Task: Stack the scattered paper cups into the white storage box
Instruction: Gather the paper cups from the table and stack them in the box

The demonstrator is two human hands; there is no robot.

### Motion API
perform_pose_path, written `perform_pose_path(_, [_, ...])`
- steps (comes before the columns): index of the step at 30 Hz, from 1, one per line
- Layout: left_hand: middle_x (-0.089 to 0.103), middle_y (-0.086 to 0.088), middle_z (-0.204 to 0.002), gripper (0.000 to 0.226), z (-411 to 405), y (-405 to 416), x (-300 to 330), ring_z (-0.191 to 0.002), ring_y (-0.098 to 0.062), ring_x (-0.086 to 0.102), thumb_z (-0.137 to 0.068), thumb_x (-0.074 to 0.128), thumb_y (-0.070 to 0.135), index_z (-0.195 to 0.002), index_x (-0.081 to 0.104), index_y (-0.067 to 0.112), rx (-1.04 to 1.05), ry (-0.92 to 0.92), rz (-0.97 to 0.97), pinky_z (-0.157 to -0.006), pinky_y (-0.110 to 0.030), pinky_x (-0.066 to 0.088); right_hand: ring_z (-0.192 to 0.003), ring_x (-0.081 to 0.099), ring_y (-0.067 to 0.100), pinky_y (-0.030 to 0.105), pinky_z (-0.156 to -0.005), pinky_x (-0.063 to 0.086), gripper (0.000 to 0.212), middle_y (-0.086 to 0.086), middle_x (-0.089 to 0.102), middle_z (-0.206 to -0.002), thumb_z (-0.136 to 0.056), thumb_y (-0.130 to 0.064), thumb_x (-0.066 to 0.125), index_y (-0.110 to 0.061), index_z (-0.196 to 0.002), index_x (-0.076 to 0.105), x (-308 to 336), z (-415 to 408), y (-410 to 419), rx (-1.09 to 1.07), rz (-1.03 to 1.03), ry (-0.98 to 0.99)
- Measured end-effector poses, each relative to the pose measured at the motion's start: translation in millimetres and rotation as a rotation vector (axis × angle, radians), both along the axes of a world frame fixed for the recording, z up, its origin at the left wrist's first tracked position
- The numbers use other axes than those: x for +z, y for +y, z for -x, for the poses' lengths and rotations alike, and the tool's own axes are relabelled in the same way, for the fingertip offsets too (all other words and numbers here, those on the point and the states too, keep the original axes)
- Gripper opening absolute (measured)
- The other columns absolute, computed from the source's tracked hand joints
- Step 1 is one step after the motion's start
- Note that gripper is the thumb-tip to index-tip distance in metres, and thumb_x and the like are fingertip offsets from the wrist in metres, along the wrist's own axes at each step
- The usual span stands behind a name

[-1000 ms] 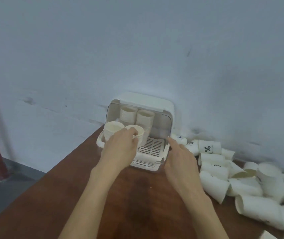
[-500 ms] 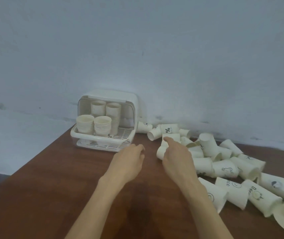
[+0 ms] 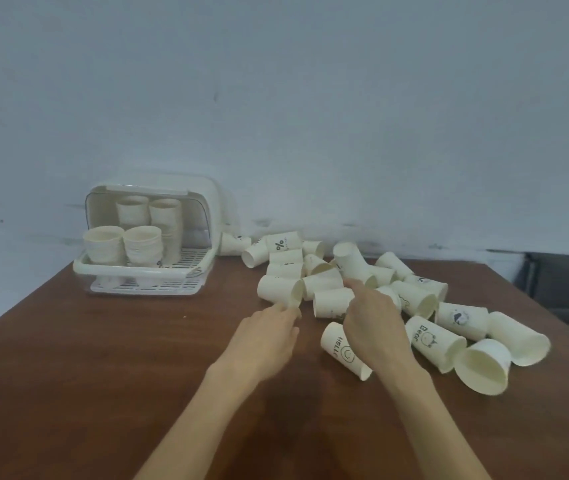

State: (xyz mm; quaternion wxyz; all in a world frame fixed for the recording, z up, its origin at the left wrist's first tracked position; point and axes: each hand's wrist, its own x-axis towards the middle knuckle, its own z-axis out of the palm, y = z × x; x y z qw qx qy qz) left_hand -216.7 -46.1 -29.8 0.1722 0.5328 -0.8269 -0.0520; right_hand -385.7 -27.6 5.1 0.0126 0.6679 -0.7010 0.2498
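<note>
The white storage box (image 3: 144, 237) stands open on the brown table (image 3: 86, 358), holding four stacks of cream paper cups (image 3: 143, 242). Right of the box, more cups (image 3: 425, 299) lie tipped, some printed. Near the box-side edge of that heap, the left hand (image 3: 265, 336) and right hand (image 3: 373, 323) reach with relaxed fingers, gripping nothing.

A brown wooden desk (image 3: 68, 375) stands against a pale blue-grey wall (image 3: 276, 98) with some dark scuff marks. At the far right, something dark grey (image 3: 567, 282) shows beyond the desk.
</note>
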Motion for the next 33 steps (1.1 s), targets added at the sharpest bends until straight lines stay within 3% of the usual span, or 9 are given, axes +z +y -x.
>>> perform_pose_path(4, [0.054, 0.001, -0.115, 0.027, 22.9, 5.2, -8.2, -0.105, -0.029, 0.056, -0.100, 0.038, 0.030, -0.123, 0.049, 0.023, -0.057, -0.054, 0.005, -0.083, -0.044, 0.047, -0.102, 0.055, 0.031, 0.037, -0.073, 0.039, 0.057, 0.009, 0.062, -0.105, -0.083, 0.000, 0.037, -0.016, -0.137, 0.043, -8.7, 26.3, 4.9, -0.054, -0.012, 0.020])
perform_pose_path(7, [0.052, -0.001, -0.105, 0.022, 42.3, 11.4, -14.8, -0.095, -0.030, 0.057, -0.098, 0.039, 0.023, -0.118, 0.048, 0.021, -0.110, -0.104, 0.025, -0.075, -0.043, 0.046, -0.107, 0.055, 0.032, 0.039, -0.078, 0.042, 0.056, 0.009, 0.060, -0.116, -0.084, 0.000, 0.037, -0.016, -0.137, 0.044, -11.5, 43.0, 12.5, -0.106, -0.043, 0.023])
perform_pose_path(11, [0.049, -0.003, -0.099, 0.026, 64.9, 22.9, -18.1, -0.086, -0.032, 0.055, -0.094, 0.040, 0.011, -0.118, 0.039, 0.022, -0.242, -0.162, 0.052, -0.062, -0.039, 0.037, -0.101, 0.055, 0.033, 0.035, -0.068, 0.035, 0.053, 0.009, 0.055, -0.106, -0.086, 0.000, 0.038, -0.017, -0.135, 0.046, -13.0, 63.4, 21.5, -0.160, -0.061, 0.042])
perform_pose_path(16, [0.052, -0.010, -0.103, 0.056, 81.0, 29.1, -18.5, -0.084, -0.035, 0.055, -0.091, 0.041, 0.005, -0.138, 0.022, 0.027, -0.322, -0.301, 0.080, -0.062, -0.038, 0.037, -0.100, 0.055, 0.031, 0.034, -0.066, 0.028, 0.047, 0.009, 0.063, -0.106, -0.085, -0.002, 0.040, -0.017, -0.129, 0.049, -22.0, 81.8, 26.6, -0.191, -0.087, 0.087])
perform_pose_path(21, [0.053, -0.014, -0.113, 0.061, 89.7, 31.5, -18.5, -0.097, -0.035, 0.057, -0.092, 0.046, 0.005, -0.146, 0.020, 0.016, -0.294, -0.463, 0.148, -0.065, -0.036, 0.036, -0.106, 0.057, 0.031, 0.034, -0.069, 0.033, 0.045, 0.006, 0.065, -0.113, -0.085, -0.007, 0.043, -0.021, -0.128, 0.051, -39.3, 93.8, 29.0, -0.182, -0.064, 0.081])
perform_pose_path(29, [0.056, -0.013, -0.115, 0.033, 85.4, 25.6, -21.3, -0.105, -0.031, 0.055, -0.091, 0.049, -0.001, -0.124, 0.047, 0.003, -0.237, -0.536, 0.202, -0.064, -0.035, 0.032, -0.098, 0.052, 0.031, 0.031, -0.073, 0.024, 0.049, 0.007, 0.065, -0.114, -0.087, -0.007, 0.038, -0.018, -0.133, 0.048, -49.1, 92.7, 31.5, -0.216, -0.106, 0.102])
perform_pose_path(31, [0.058, -0.012, -0.112, 0.036, 80.9, 22.3, -22.2, -0.103, -0.029, 0.055, -0.087, 0.055, -0.002, -0.122, 0.048, 0.004, -0.219, -0.547, 0.216, -0.063, -0.035, 0.031, -0.086, 0.039, 0.029, 0.032, -0.071, 0.025, 0.042, 0.011, 0.065, -0.110, -0.087, -0.005, 0.037, -0.014, -0.126, 0.050, -47.1, 89.3, 33.6, -0.228, -0.128, 0.071])
perform_pose_path(33, [0.060, -0.010, -0.108, 0.038, 75.3, 20.6, -21.0, -0.099, -0.027, 0.055, -0.085, 0.057, -0.003, -0.121, 0.050, 0.005, -0.199, -0.538, 0.232, -0.062, -0.034, 0.030, -0.081, 0.029, 0.024, 0.034, -0.068, 0.030, 0.027, 0.012, 0.060, -0.091, -0.086, -0.003, 0.036, -0.011, -0.107, 0.051, -45.1, 85.5, 36.2, -0.265, -0.146, -0.017])
